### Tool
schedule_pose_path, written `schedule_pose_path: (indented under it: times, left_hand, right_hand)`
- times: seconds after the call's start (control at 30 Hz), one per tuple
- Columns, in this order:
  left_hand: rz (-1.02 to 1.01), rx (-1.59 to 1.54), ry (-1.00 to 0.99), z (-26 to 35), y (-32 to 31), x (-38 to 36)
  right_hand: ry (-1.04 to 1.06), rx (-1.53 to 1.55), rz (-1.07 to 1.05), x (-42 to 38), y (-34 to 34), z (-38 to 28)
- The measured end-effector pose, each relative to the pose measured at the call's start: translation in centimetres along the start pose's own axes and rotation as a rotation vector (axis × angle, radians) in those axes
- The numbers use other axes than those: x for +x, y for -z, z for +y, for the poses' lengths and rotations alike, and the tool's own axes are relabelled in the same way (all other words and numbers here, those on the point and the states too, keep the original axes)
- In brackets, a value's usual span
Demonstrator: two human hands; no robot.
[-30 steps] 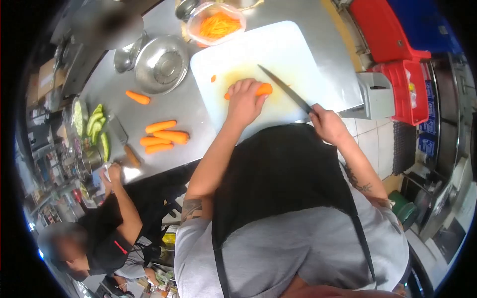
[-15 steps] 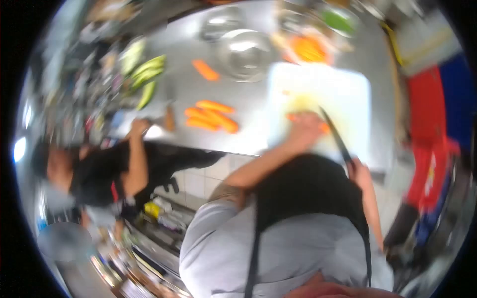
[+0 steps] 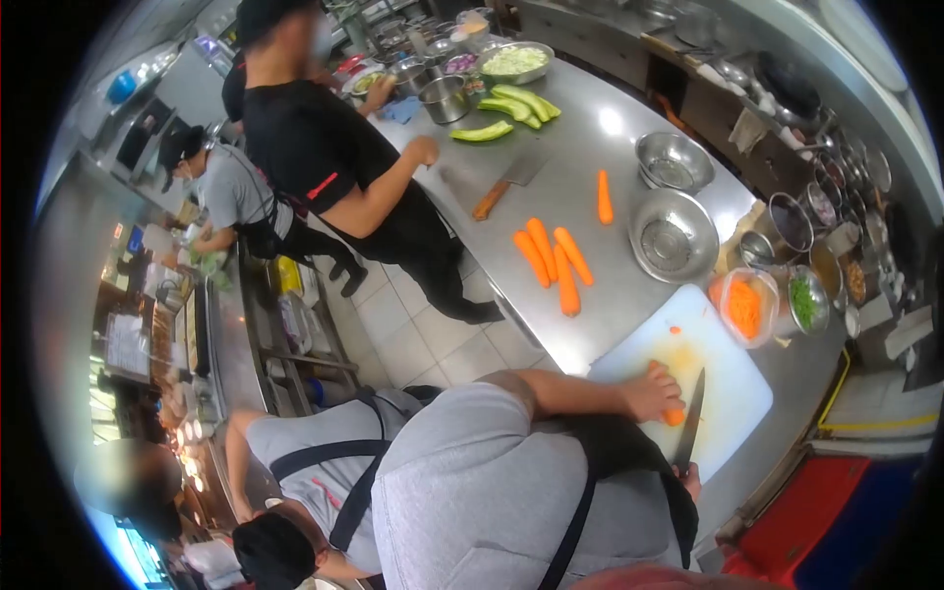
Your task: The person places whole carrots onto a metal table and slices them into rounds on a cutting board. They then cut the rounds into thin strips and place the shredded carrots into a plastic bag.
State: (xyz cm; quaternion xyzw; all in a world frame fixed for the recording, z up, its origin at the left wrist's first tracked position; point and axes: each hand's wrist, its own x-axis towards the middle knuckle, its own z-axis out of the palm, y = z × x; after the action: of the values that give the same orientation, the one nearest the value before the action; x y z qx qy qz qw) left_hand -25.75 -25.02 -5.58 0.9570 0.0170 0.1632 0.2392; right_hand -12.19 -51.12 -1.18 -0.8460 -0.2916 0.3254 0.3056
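Your left hand (image 3: 653, 393) is pressed down on the carrot (image 3: 675, 416) on the white board (image 3: 733, 379) at 3 o'clock, your right hand (image 3: 688, 479) is closed around the knife (image 3: 691, 423), and that carrot looks hard, round and rolly, so hold its thick middle.

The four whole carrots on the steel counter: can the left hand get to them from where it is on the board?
Probably yes. The left hand rests on the carrot piece on the cutting board; the whole carrots lie beyond the board's edge on bare counter, nothing between.
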Motion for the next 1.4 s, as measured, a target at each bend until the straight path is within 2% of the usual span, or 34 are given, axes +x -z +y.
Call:
schedule_pose_path:
  times: [0.13,0.23,0.33,0.43,0.57,0.73,0.87,0.93,1.0,1.03,1.07,1.13,1.27,1.3,1.4]
  left_hand:
    - [0.021,0.003,0.009,0.1,-0.3,0.0]
    - [0.011,-0.027,0.032,0.5,0.0,-0.3]
    - [0.043,-0.023,0.009,0.3,-0.9,-0.5]
    - [0.029,-0.025,0.007,0.4,-0.1,-0.7]
    - [0.008,0.049,-0.001,0.0,-1.0,-0.3]
    - [0.005,0.11,-0.06,0.1,0.8,0.8]
    - [-0.025,0.246,-0.061,-0.4,0.4,2.6]
    - [0.04,0.173,-0.043,-1.2,-1.0,2.8]
    - [-0.165,0.211,0.027,-1.2,-1.0,3.2]
    - [-0.068,0.258,0.025,-1.0,-0.8,3.0]
    - [0.03,0.297,0.028,-0.6,-0.5,2.7]
    - [0.087,0.183,0.062,0.2,0.5,3.0]
    - [-0.017,0.096,0.082,-0.7,0.3,3.3]
    - [-0.006,0.069,0.072,-1.7,0.1,3.4]
    - [0.003,0.043,0.069,-1.6,0.9,3.7]
  right_hand:
    - [0.027,-0.156,-0.033,0.1,0.8,-0.8]
    - [0.114,0.05,-0.043,1.1,-0.4,2.8]
    - [0.152,0.042,-0.047,1.2,-0.5,2.6]
    - [0.055,-0.014,-0.068,0.3,-0.1,0.1]
    - [0.018,0.063,-0.053,0.6,-0.8,2.1]
    - [-0.011,0.072,-0.046,1.0,-1.1,3.6]
    - [0.123,-0.114,0.02,0.3,-0.7,3.0]
    - [0.135,-0.159,0.035,-0.1,-0.5,2.8]
    - [0.15,-0.173,0.061,-0.6,-0.6,1.4]
    - [0.014,-0.16,0.002,-1.0,-0.2,0.0]
    - [0.017,-0.133,0.04,-1.5,-0.6,0.2]
    - [-0.052,-0.165,0.06,-2.4,-0.3,-0.8]
    - [-0.115,-0.275,0.104,-3.2,-0.1,-1.4]
    - [-0.171,-0.266,0.029,-2.9,0.2,-2.3]
    - [-0.135,-0.249,0.047,-3.1,-0.2,-2.8]
